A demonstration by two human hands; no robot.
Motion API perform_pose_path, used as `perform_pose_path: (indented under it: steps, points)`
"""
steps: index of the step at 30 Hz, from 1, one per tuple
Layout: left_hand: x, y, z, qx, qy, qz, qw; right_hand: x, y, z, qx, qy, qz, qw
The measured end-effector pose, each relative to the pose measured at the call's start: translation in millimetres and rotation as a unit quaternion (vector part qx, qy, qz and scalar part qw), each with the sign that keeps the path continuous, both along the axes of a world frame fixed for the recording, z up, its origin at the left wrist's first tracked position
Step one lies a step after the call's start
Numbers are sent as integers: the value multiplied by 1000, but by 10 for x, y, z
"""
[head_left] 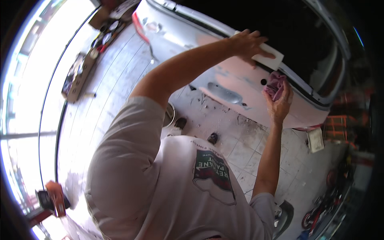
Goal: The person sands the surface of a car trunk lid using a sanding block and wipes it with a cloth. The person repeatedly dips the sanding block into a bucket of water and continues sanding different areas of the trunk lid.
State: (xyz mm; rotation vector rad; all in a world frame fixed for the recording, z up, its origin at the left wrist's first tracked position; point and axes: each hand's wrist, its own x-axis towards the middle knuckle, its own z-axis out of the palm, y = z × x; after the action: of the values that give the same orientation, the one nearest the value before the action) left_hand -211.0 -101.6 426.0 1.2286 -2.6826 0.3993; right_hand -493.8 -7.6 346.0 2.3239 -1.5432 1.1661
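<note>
My left hand [247, 45] reaches across to the upper edge of a car body panel [236, 74], its fingers spread over a white flat rectangular board [273, 61]. The board lies along the panel's edge below the dark window opening [296, 32]. Close by to the right, my right hand [281, 105] is closed round a crumpled purple cloth [275, 85], held against or just over the panel; contact cannot be made out. Pinkish and grey patches cover the panel. A round dark hole [263, 82] lies beside the cloth, and an oblong recess [225, 93] sits lower down.
A bucket [171, 115] stands on the tiled floor [240, 160] near my shoes [181, 123]. To the left is a long box of supplies [80, 78]. An orange rack [338, 127] and a pale rectangular plate [315, 141] are at the right. Red equipment [311, 219] lies lower right.
</note>
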Motion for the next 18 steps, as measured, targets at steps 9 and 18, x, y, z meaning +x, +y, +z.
perform_pose_path:
  steps: [9, 18]
  points:
    - [163, 74, -126, -85, 49, -27, 995, 7, -86, 51, 200, -316, 184, 909]
    - [144, 1380, -550, 81, 636, 35, 766, 241, 444, -335, 469, -478, 252, 699]
